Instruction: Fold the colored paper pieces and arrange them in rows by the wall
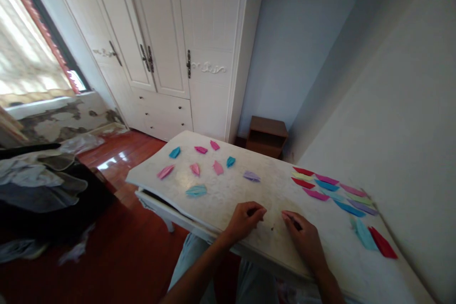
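Note:
Both my hands hover low over the near edge of a white table (228, 190), a short gap between them. The fingers of my left hand (245, 222) are curled, thumb against forefinger. My right hand (302, 236) is pinched in the same way, facing it. Anything within either pinch is too small to make out. A tiny dark speck (272, 229) lies on the tabletop between them. Nearest beyond my left hand is a lilac folded paper piece (251, 176). A light-blue folded paper piece (195, 191) lies farther left.
Pink and blue folded papers, including a teal one (231, 161), are scattered on the table's left half. Flat red, pink, blue and green strips (327, 185) sit in rows at right. A white wardrobe (210, 33) and brown cabinet (267, 128) stand behind; dark clutter (53, 199) at left.

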`<state>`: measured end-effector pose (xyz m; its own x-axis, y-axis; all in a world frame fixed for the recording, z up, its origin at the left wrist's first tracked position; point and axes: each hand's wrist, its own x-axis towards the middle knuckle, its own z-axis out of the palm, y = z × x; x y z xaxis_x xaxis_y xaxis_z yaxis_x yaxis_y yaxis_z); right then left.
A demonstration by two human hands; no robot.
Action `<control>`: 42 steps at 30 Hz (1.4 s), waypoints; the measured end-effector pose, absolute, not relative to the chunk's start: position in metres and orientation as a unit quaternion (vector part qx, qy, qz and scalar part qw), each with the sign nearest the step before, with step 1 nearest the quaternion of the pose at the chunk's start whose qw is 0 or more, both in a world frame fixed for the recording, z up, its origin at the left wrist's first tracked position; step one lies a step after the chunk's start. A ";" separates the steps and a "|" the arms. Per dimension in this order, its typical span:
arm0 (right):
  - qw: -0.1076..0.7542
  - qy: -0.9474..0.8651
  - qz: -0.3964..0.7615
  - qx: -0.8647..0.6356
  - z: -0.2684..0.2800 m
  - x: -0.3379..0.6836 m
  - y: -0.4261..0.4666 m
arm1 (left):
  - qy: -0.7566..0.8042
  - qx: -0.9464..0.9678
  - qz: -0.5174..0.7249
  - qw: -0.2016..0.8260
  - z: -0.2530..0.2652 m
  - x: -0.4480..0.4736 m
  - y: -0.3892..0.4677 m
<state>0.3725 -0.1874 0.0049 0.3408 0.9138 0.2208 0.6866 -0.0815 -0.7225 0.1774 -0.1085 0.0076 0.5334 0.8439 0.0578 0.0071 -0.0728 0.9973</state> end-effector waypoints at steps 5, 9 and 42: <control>0.383 -0.556 0.141 -0.724 0.003 0.376 -0.188 | 0.405 0.716 0.408 0.396 0.025 0.125 -0.064; 0.378 -0.553 0.142 -0.729 -0.001 0.377 -0.189 | 0.546 0.720 0.377 0.204 0.042 0.067 -0.013; 0.400 -0.538 0.153 -0.726 0.006 0.369 -0.189 | 0.374 0.461 0.426 0.682 0.086 0.035 -0.037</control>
